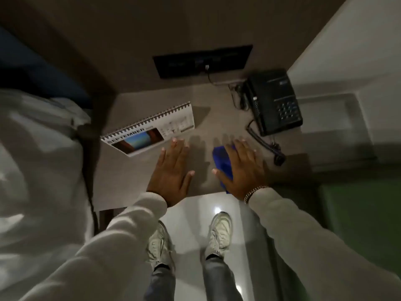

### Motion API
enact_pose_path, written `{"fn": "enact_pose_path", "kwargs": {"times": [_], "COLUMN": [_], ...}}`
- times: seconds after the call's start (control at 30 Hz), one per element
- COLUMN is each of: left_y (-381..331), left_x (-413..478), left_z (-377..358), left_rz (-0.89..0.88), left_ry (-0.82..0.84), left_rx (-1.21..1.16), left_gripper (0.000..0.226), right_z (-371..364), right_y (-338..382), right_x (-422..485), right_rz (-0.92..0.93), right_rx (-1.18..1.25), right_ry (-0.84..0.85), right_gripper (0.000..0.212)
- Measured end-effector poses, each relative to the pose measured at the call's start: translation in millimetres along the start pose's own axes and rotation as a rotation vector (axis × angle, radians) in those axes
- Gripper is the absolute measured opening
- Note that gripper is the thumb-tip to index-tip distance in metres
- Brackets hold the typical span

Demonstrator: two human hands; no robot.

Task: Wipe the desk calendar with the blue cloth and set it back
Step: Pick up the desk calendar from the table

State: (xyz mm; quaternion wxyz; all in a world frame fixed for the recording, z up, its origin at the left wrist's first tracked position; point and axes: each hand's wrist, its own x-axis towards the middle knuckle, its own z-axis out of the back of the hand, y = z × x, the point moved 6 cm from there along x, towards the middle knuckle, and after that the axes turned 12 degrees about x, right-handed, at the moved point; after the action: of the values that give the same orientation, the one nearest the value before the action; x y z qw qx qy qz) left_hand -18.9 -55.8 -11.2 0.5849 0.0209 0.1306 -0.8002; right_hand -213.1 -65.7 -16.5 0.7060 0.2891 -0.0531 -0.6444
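Observation:
A white spiral-bound desk calendar (149,129) with a picture on its front stands on the grey desk (121,187), toward the back left. My left hand (171,168) lies flat on the desk just in front of the calendar, fingers spread, holding nothing. My right hand (240,168) rests palm down on the blue cloth (222,164), pressing it against the desk. The cloth is partly hidden under that hand, and its blue edge shows to the hand's left.
A black desk telephone (274,101) with a coiled cord (263,144) sits at the back right. A dark socket panel (202,60) is set in the wall behind the desk. White bedding (36,161) lies to the left. My shoes stand on the pale floor below the desk's front edge.

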Motion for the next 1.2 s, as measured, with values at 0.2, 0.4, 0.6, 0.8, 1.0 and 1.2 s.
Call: {"fn": "enact_pose_path", "kwargs": {"times": [0.2, 0.4, 0.6, 0.8, 1.0, 1.2], "left_y": [26, 31, 34, 46, 52, 99], "left_x": [1, 2, 0, -3, -2, 62], "left_z": [-80, -105, -88, -9, 69, 105], "left_rz": [0.019, 0.055, 0.018, 0.001, -0.148, -0.288], "left_ry": [0.053, 0.056, 0.09, -0.028, -0.202, -0.17], "left_rx": [0.103, 0.156, 0.091, 0.058, 0.057, 0.283], "left_gripper": [0.072, 0.072, 0.073, 0.074, 0.068, 0.079], "right_z": [-67, -75, -64, -44, -36, -60], "right_y": [-27, -28, -19, -2, 58, 98], "right_x": [6, 12, 10, 2, -9, 9], "right_rz": [-0.086, -0.101, -0.07, -0.114, 0.005, -0.014], "right_rx": [-0.046, -0.063, 0.006, 0.185, 0.49, 0.789], "right_ry": [-0.12, -0.173, -0.241, -0.255, -0.456, -0.547], "right_gripper": [0.078, 0.068, 0.045, 0.044, 0.044, 0.041]}}
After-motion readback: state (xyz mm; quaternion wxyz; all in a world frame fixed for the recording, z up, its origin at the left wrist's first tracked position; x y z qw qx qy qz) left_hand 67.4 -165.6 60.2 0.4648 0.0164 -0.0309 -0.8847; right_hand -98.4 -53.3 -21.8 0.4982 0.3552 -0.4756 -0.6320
